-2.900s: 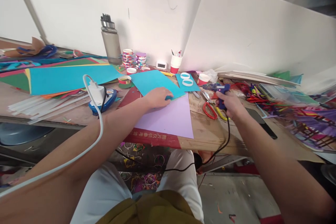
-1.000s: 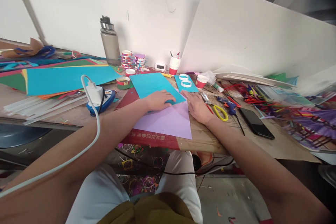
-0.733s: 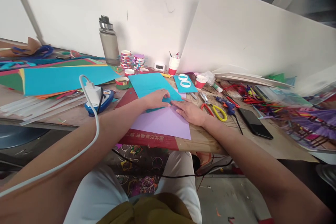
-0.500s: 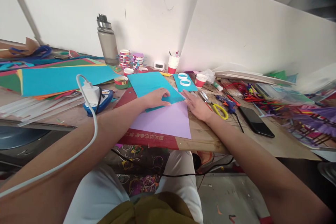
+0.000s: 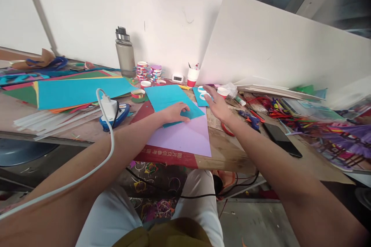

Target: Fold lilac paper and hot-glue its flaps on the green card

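Observation:
My left hand (image 5: pixel 174 111) lies flat with its fingers pressing the near edge of a turquoise paper sheet (image 5: pixel 169 97), which overlaps a lilac sheet (image 5: pixel 185 137). My right hand (image 5: pixel 218 105) hovers open, fingers spread, above the table, reaching toward two white rings (image 5: pixel 202 92) on a small turquoise piece. It holds nothing. A blue glue gun (image 5: pixel 249 117) lies on the table to the right of that hand, beside scissors with a red handle (image 5: pixel 227 130).
A grey bottle (image 5: pixel 125 52), stacks of decorated rings (image 5: pixel 148 71), a red-and-white cup (image 5: pixel 193 75) and a small clock (image 5: pixel 177 78) stand at the back. A white charger on a blue tool (image 5: pixel 111 110) sits left. A black phone (image 5: pixel 281 139) and coloured pipe cleaners (image 5: pixel 292 112) lie right.
My right hand set down the glue gun, pressed the lilac sheet beside the turquoise one, then lifted and moved back toward the white rings. My left hand stayed on the turquoise sheet.

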`<state>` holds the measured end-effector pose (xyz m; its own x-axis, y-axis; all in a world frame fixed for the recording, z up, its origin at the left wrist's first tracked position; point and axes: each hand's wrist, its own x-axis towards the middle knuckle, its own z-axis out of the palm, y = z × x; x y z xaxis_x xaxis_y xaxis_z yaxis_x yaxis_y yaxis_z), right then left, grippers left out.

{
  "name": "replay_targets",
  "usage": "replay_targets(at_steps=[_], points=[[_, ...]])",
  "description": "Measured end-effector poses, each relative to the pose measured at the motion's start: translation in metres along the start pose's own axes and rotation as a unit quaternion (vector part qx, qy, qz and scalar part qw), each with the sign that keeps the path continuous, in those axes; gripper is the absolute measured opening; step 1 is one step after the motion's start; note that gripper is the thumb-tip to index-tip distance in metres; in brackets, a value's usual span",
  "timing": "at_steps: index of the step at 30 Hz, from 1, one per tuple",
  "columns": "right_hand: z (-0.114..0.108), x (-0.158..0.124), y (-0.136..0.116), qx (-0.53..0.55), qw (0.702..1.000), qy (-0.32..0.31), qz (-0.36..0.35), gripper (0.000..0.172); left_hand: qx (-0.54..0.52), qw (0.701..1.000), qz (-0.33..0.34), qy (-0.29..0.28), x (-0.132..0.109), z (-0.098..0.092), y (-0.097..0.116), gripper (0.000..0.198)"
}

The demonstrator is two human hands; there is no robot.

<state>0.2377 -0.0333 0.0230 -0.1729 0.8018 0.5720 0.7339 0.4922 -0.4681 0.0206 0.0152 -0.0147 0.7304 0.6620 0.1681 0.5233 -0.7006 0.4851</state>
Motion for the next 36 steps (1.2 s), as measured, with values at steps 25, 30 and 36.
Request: replay_targets(at_steps=[25, 30, 36], points=[[0.082, 0.043, 0.004, -0.088, 0.989, -0.110, -0.047, 0.068, 0.010, 0.954, -0.230, 0.193, -0.002, -0.023, -0.026, 0.019], [0.113, 0.023, -0.006, -0.157, 0.973, -0.167, -0.012, 0.074, -0.043, 0.931, -0.285, 0.226, -0.001, -0.026, -0.033, 0.025], [0.095, 0.030, 0.006, -0.030, 0.992, -0.123, 0.031, 0.075, 0.013, 0.938, -0.281, 0.201, -0.005, -0.029, -0.027, 0.020]])
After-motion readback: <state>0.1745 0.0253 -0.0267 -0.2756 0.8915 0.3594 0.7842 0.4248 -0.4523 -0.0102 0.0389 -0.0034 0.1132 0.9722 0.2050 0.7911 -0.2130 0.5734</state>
